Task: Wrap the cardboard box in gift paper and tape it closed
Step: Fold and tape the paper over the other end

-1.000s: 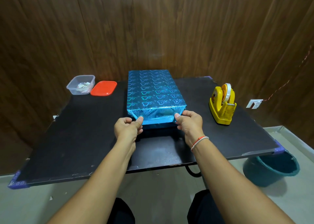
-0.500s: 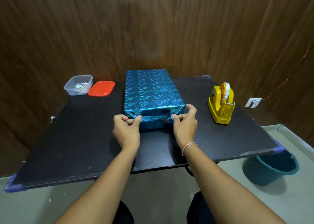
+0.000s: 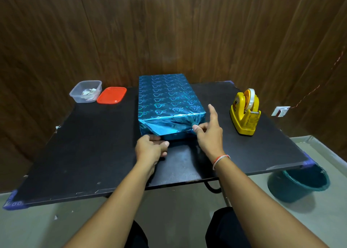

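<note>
Both hands at wrapped box [image 3: 170,105] near end: left hand [image 3: 150,150] fingers curled under flap; right hand [image 3: 208,133] pinching corner, forefinger straight.

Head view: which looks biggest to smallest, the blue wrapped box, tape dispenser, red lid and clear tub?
1. Wrapped box, by far.
2. Tape dispenser.
3. Clear tub and red lid: about alike, too close to rank.
</note>
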